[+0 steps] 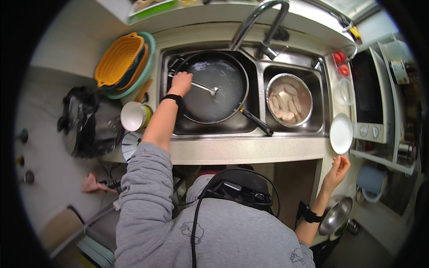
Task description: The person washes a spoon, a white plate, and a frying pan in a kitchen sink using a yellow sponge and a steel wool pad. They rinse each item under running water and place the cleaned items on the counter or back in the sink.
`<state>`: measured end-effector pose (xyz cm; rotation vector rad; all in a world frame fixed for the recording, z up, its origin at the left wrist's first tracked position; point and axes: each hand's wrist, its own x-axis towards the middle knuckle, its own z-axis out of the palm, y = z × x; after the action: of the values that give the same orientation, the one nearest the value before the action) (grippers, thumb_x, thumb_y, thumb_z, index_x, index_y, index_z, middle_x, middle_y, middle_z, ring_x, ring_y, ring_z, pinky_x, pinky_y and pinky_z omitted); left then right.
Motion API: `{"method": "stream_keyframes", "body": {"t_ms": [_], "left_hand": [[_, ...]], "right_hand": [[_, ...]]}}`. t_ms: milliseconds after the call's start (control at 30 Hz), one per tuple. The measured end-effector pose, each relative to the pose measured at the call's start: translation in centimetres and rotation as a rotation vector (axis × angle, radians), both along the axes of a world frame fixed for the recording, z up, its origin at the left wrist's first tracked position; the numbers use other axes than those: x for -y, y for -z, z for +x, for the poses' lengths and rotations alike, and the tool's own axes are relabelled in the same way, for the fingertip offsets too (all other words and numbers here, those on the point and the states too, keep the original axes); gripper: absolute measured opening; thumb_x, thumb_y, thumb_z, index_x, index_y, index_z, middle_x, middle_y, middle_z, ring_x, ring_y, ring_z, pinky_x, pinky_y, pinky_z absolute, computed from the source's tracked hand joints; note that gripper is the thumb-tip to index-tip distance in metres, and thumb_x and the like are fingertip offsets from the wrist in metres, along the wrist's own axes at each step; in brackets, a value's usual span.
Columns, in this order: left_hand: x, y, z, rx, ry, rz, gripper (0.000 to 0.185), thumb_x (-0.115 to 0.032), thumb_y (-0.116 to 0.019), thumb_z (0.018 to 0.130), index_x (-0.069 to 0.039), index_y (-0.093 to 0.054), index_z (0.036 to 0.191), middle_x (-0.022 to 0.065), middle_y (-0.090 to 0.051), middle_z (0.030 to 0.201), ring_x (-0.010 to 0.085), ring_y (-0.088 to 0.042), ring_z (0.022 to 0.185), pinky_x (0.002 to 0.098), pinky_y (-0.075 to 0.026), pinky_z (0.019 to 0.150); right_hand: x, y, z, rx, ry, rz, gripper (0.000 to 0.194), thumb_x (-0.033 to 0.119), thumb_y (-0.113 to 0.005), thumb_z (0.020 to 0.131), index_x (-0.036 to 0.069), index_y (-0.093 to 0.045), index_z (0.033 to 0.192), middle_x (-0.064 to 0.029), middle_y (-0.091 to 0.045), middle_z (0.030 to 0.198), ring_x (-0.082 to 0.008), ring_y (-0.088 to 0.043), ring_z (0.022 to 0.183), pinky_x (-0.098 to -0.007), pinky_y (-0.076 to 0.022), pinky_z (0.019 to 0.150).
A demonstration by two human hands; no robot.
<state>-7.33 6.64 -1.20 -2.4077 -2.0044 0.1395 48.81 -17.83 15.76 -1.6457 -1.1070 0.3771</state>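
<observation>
In the left sink basin lies a large dark frying pan [218,110] filled with cloudy water, its black handle resting over the basin's front rim. My left hand [182,83] is closed on a metal utensil [202,86], whose flat end reaches over the water. In the right basin a steel bowl [311,104] holds several pale pieces of food in liquid. My right hand [338,169] has its fingers loosely curled, with nothing seen between them, just below a white plate [341,134] on the counter; whether a fingertip touches its edge cannot be told.
A chrome faucet [268,33] arches behind the basins. Left of the sink stand stacked orange and green baskets [119,60], a white cup [131,116] and a blue-striped bowl [130,145]. At right are a microwave [367,87], a blue mug [371,181] and a steel bowl [336,216].
</observation>
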Motion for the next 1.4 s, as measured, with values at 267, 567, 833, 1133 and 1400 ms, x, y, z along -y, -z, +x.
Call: {"method": "stream_keyframes", "body": {"t_ms": [267, 567, 833, 1133, 1400], "left_hand": [[-3.0, 3.9, -2.0, -0.214, 0.127, -0.164, 0.016, -0.012, -0.053, 0.08, -0.011, -0.069, 0.084, 0.0094, -0.068, 0.089, 0.026, -0.061, 0.092, 0.0401, -0.044, 0.081], [-2.6, -4.4, 3.1, -0.311, 0.098, -0.352, 0.018, -0.009, -0.058, 0.078, -0.01, -0.072, 0.089, 0.0098, -0.069, 0.093, 0.0264, -0.067, 0.088, 0.0467, -0.05, 0.076], [5.4, -10.0, 5.7, 0.088, 0.081, -0.581, 0.022, -0.016, -0.068, 0.074, 0.003, -0.065, 0.085, 0.0193, -0.065, 0.081, 0.0352, -0.063, 0.082, 0.0407, -0.052, 0.072], [11.6, -9.5, 6.2, 0.548, -0.559, -0.746, 0.023, -0.015, -0.057, 0.086, 0.006, -0.054, 0.093, 0.0155, -0.061, 0.07, 0.022, -0.062, 0.054, 0.0342, -0.05, 0.054], [15.3, -7.9, 6.2, 0.768, -0.655, -0.582, 0.029, -0.021, -0.06, 0.085, 0.004, -0.059, 0.1, 0.0061, -0.057, 0.061, 0.0128, -0.054, 0.046, 0.0283, -0.044, 0.044]], "right_hand": [[5.6, -2.6, -2.0, 0.12, 0.231, -0.259, 0.016, 0.015, -0.056, 0.092, 0.003, -0.052, 0.101, -0.0017, -0.054, 0.087, -0.009, -0.052, 0.075, -0.0223, -0.0441, 0.07], [-17.4, -0.3, -2.5, 0.076, -0.512, -0.363, 0.015, 0.012, -0.054, 0.091, 0.001, -0.06, 0.099, -0.0021, -0.056, 0.077, -0.0074, -0.05, 0.07, -0.0229, -0.0427, 0.063], [-43.5, 9.8, -4.6, 0.543, -0.775, -0.184, 0.039, 0.031, -0.058, 0.087, 0.005, -0.058, 0.117, -0.0146, -0.065, 0.1, -0.0256, -0.06, 0.1, -0.0332, -0.0463, 0.086], [-50.3, 11.8, -10.7, 0.84, -0.933, -0.256, 0.063, 0.022, -0.067, 0.069, 0.001, -0.051, 0.126, -0.0233, -0.042, 0.132, -0.0377, -0.045, 0.119, -0.0382, -0.0389, 0.1], [-54.1, 11.7, -11.6, 1.06, -0.893, -0.253, 0.042, 0.023, -0.076, 0.067, 0.003, -0.063, 0.101, -0.0198, -0.065, 0.097, -0.0369, -0.061, 0.092, -0.0419, -0.0481, 0.081]]}}
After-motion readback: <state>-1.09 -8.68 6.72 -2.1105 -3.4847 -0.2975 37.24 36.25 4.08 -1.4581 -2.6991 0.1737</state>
